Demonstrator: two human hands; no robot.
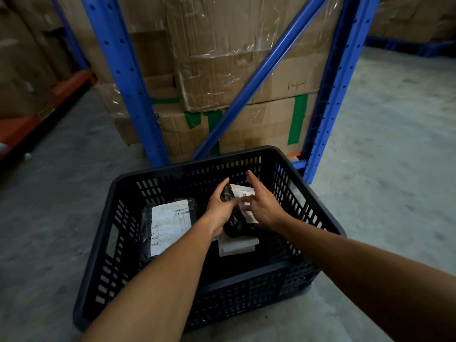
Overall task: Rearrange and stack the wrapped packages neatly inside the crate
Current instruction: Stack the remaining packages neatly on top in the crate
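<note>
Package [237, 213] lies between left hand [220, 208], gripping it, and open right hand [259, 206].

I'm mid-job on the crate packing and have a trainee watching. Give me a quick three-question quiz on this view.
1. True or false: both hands are inside the black slotted plastic crate.
2. Which hand grips the small black wrapped package with a white label? A) left hand B) right hand, fingers spread
3. Where in the crate does the large flat black wrapped package with a white label lie?

Key: 1 true. 2 A; the right only touches its label. 3 On the left side, flat, apart from the hands.
</note>
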